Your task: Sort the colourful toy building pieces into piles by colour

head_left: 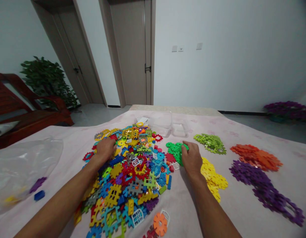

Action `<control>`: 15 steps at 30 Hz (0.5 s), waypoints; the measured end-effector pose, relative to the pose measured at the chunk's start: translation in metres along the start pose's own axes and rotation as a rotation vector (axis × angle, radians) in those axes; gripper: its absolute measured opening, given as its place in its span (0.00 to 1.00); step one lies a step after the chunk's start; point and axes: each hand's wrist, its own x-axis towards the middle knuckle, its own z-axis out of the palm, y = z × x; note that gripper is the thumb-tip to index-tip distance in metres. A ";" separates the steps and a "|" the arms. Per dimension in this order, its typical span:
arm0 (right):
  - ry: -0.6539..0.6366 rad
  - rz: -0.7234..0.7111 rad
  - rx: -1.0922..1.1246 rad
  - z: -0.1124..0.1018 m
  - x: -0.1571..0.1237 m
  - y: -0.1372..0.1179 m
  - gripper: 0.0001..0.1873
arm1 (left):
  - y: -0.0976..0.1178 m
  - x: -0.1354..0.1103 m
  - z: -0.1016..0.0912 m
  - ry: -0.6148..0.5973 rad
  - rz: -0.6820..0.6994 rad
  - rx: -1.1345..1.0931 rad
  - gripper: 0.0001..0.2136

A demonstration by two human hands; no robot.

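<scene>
A large heap of mixed plastic building pieces covers the middle of the cloth. My left hand reaches into the heap's left side, beside a red piece; its fingertips are hidden, so what it grips does not show. To the right of the heap, my right hand has its thumb and fingers closed on green flower-shaped connector discs. A red disc lies just left of those. Yellow discs are spread under and beside my right wrist.
Sorted piles lie to the right: lime discs, orange discs and purple discs. Clear plastic containers stand behind the heap. A clear plastic bag lies left, near a blue block.
</scene>
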 end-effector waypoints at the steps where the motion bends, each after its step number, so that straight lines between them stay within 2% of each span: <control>1: -0.009 -0.029 0.016 0.002 -0.002 -0.001 0.21 | -0.002 0.002 0.002 -0.004 -0.007 0.010 0.14; 6: -0.077 -0.132 0.120 0.020 -0.015 -0.004 0.17 | 0.002 0.009 0.010 -0.029 -0.037 -0.013 0.17; 11: -0.089 -0.132 0.178 0.027 -0.020 -0.004 0.17 | -0.005 0.012 0.000 -0.107 -0.008 -0.132 0.21; 13: -0.093 -0.144 0.212 0.028 -0.021 -0.005 0.16 | -0.018 0.016 -0.006 -0.027 -0.057 -0.174 0.25; 15: -0.100 -0.156 0.242 0.029 -0.022 -0.007 0.16 | -0.037 0.022 -0.007 0.074 -0.163 -0.194 0.26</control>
